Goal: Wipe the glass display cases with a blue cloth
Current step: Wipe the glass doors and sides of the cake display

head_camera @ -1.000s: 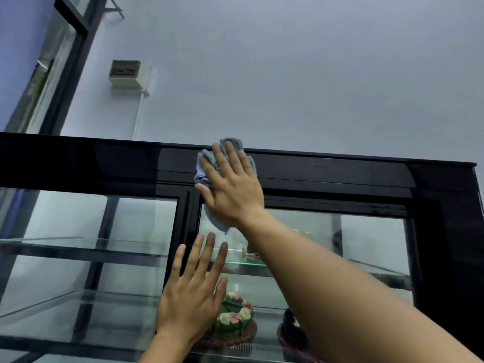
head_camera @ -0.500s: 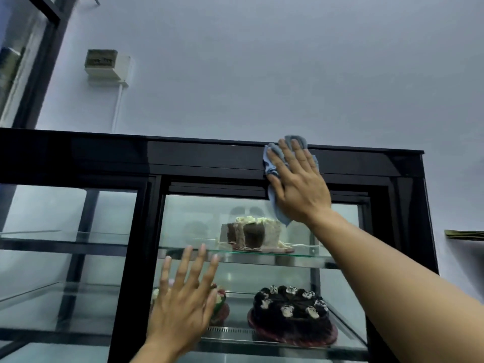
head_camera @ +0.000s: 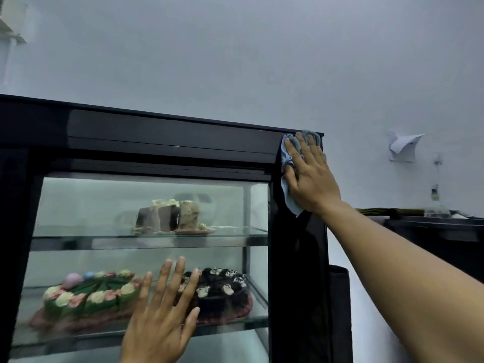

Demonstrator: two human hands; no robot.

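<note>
A black-framed glass display case (head_camera: 167, 142) fills the left and middle of the view. My right hand (head_camera: 310, 176) presses a blue cloth (head_camera: 288, 197) flat against the case's top right corner, fingers pointing up; most of the cloth is hidden under the palm. Lower down, my left hand (head_camera: 162, 318) lies flat on the glass front with fingers spread and nothing in it.
Behind the glass, a cut cake (head_camera: 170, 214) sits on the upper shelf; a green flowered cake (head_camera: 86, 297) and a dark chocolate cake (head_camera: 222, 292) on the lower one. A black counter (head_camera: 432, 226) with a bottle (head_camera: 435, 203) stands at the right. Paper (head_camera: 402, 148) hangs on the wall.
My right hand has slid the cloth rightward along the top black frame, from its middle to the right corner. The left hand has stayed flat on the glass while the view shifted right.
</note>
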